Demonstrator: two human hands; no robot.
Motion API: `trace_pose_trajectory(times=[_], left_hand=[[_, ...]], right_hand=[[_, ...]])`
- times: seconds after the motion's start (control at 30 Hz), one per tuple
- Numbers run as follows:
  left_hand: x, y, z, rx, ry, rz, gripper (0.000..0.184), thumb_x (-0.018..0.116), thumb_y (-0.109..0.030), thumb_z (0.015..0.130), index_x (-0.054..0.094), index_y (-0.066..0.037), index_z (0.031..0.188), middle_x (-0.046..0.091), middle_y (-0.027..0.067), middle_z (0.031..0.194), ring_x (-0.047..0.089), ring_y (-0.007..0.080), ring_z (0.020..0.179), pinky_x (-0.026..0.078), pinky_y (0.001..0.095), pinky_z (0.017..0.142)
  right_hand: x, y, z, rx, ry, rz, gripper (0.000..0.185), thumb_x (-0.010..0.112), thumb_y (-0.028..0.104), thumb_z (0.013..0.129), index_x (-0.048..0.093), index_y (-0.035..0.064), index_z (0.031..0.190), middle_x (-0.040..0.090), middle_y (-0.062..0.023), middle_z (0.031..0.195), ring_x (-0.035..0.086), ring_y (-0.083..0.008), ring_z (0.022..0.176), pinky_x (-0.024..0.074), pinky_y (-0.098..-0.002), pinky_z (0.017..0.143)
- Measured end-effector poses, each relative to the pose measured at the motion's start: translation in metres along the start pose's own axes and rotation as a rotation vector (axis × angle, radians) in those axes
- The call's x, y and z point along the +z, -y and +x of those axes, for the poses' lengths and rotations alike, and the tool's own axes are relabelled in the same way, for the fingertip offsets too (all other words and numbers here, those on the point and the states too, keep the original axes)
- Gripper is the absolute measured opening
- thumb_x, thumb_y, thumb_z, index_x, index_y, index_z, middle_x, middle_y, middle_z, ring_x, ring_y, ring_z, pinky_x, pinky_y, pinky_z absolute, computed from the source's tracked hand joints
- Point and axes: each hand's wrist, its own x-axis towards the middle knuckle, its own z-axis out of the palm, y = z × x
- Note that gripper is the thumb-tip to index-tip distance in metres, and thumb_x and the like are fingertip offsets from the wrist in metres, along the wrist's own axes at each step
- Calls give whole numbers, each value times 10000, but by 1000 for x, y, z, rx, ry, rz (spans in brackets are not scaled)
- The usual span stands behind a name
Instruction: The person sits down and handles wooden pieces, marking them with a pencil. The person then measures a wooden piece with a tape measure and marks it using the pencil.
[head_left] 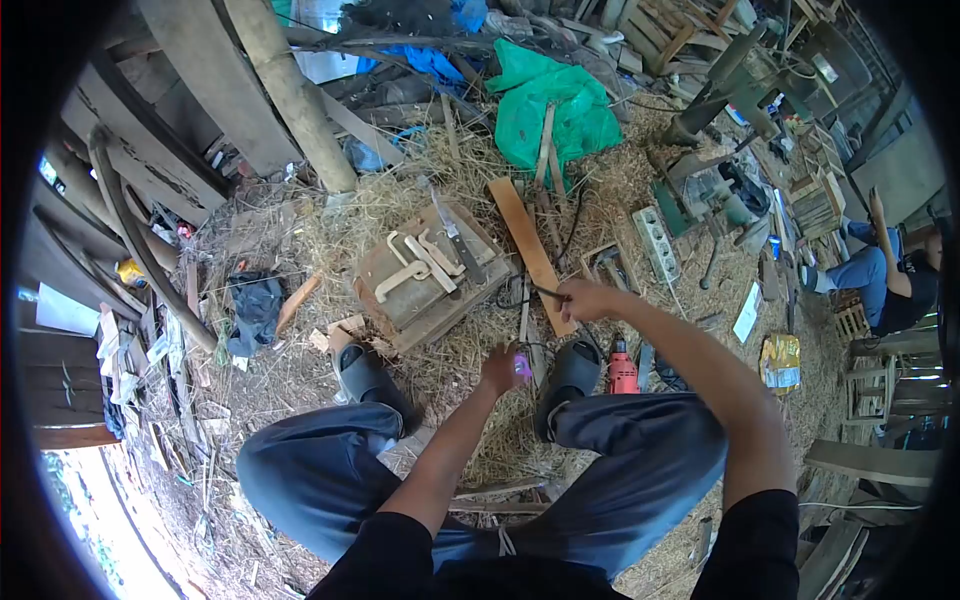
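Observation:
My left hand is closed round a small purple object, whose kind I cannot make out, above the straw between my feet. My right hand grips a thin dark stick-like tool over the lower part of a long brown board. Left of the board stands a low wooden block. Several pale carved wooden pieces and a knife-like blade with a dark handle lie on it.
A red power drill stands by my right foot, near a white power strip. Beyond the board lies a green plastic bag. At the right sits another person. A wooden post rises at the upper left.

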Motion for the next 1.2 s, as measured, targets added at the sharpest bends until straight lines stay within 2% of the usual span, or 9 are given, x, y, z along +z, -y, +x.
trace_pose_trajectory(times=[0.1,0.27,0.43,0.57,0.6,0.73,0.9,1.0,1.2], left_hand=[[-1,-9,5,23,26,173,706,748,-327,698,423,-95,1281,431,190,1307,478,390,1182,491,465,890],[-16,-16,24,162,-10,328,718,786,-331,640,467,-80,1232,464,169,1289,498,363,1164,488,444,872],[-144,-63,19,203,-100,-355,565,759,-259,674,524,-36,1137,591,174,1074,576,369,1017,477,429,868],[-248,-83,-5,191,-145,-653,644,798,-271,669,546,-9,1200,644,158,1030,629,249,905,500,357,787],[-268,-76,-7,119,-84,-673,662,809,-233,676,539,-11,1239,654,107,1054,620,169,915,500,317,755],[-361,-60,-43,177,-183,-911,660,785,-212,739,485,-21,1295,633,103,1067,616,178,963,514,320,782],[-425,-34,-85,167,-383,-1241,650,713,-236,843,370,46,1318,581,156,1074,613,224,960,540,321,813],[-433,-18,-87,68,-314,-1212,608,685,-333,860,415,71,1225,554,158,1109,627,211,895,546,315,787],[-419,0,-80,-113,-519,-969,514,672,-468,843,509,-8,1005,578,86,884,602,154,784,508,290,612]], right_hand=[[36,-7,19,58,136,-115,201,492,110,816,586,21,969,644,-144,878,642,-242,840,493,-375,743],[70,-34,34,-3,62,-129,355,581,241,786,567,20,1064,623,-242,1003,603,-376,977,462,-453,831],[16,10,13,-120,-36,-189,449,620,266,784,545,44,1167,615,-204,1091,578,-347,1037,449,-410,880],[-25,55,4,-332,-59,-11,617,724,342,752,514,41,1248,607,-177,1138,585,-315,1026,447,-390,885],[-28,66,4,-433,-129,56,623,747,361,752,520,31,1229,610,-141,1062,586,-244,906,476,-365,760],[-43,170,-46,-459,-273,490,500,712,361,826,561,13,1153,575,-33,844,517,-119,692,413,-257,545],[-26,255,-35,-448,-195,711,348,613,312,908,602,19,1096,594,-33,762,533,-153,632,427,-288,566],[-2,277,-15,-657,-810,316,327,524,303,940,635,-4,936,638,-123,767,566,-264,651,451,-372,662],[-8,281,17,-338,-423,578,372,556,336,914,680,-10,971,652,-84,756,557,-149,641,433,-323,610]])
